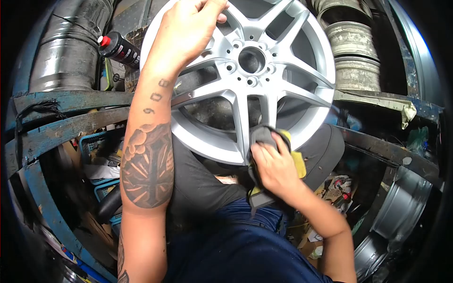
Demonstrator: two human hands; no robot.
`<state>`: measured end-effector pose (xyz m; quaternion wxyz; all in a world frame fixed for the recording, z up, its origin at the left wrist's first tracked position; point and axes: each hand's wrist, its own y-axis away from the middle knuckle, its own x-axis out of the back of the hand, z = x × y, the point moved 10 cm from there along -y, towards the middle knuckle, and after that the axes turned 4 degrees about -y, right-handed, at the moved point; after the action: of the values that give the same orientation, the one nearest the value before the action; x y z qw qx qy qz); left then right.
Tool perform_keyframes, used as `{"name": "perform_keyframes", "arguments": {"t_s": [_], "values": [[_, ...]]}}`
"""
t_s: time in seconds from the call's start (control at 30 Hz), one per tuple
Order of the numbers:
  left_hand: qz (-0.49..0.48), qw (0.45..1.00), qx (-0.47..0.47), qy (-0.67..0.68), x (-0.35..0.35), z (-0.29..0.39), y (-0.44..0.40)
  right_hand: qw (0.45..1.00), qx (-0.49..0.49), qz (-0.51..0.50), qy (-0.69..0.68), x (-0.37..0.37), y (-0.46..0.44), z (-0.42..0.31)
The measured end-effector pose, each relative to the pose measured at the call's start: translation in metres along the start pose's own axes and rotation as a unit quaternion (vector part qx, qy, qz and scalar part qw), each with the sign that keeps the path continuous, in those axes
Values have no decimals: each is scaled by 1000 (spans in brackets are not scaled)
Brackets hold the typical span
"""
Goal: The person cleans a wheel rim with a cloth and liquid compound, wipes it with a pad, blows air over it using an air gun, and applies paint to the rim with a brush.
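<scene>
A silver alloy wheel [252,89] with split spokes lies tilted across my lap, its hub hole facing me. My left hand [193,26] is at the wheel's upper left, its fingers curled over a spoke; the top of the hand is cut off by the frame edge. In my right hand [276,162] is a grey and yellow cloth [296,162], bunched under the fingers. The cloth presses against the lower rim, beside the end of a spoke. Part of it hangs below the hand.
A black bottle with a red cap [119,49] leans at the upper left. Stacked wheel rims [353,56] stand at the upper right, and more rims [401,205] lie lower right. Blue metal frame bars [71,101] run on both sides. A blue basket [92,146] sits at left.
</scene>
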<state>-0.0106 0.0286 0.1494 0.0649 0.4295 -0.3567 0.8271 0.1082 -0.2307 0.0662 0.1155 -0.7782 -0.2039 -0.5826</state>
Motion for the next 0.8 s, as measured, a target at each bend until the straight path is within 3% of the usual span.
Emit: {"name": "perform_keyframes", "arguments": {"t_s": [0.07,0.17,0.2,0.27,0.3,0.33,0.37,0.43,0.47,0.53,0.63,0.67,0.77,0.8], "values": [[12,991,89,103,-2,-10,0,994,-70,7,-87,17,24,-2],[44,990,69,117,0,-3,1,980,-155,66,-107,44,48,27],[-6,978,132,163,1,0,1,960,-229,83,-140,49,60,55],[-62,961,165,212,4,9,-1,925,-281,161,-198,67,73,82],[-41,976,114,180,-3,4,-1,892,-313,198,-259,75,74,90],[-17,987,64,146,-4,5,-3,910,-276,175,-254,72,59,81],[-25,987,87,136,-10,-2,1,954,-180,120,-205,68,30,56],[-37,984,127,118,-7,-2,-1,975,-111,-12,-192,4,-2,16],[-41,988,116,96,-8,0,-2,993,-51,42,-97,-5,-11,1],[-44,993,99,46,-7,-1,-4,985,-92,-9,-146,-10,-19,9],[-48,939,218,260,-12,-12,3,985,-85,-14,-152,5,-9,-4],[-34,925,217,311,-12,-12,1,987,-75,-9,-145,13,-4,-10],[-67,879,307,359,-14,-10,6,975,-85,-8,-207,17,1,-15],[-59,893,298,333,-11,-12,4,943,-166,9,-289,19,1,3]]}}
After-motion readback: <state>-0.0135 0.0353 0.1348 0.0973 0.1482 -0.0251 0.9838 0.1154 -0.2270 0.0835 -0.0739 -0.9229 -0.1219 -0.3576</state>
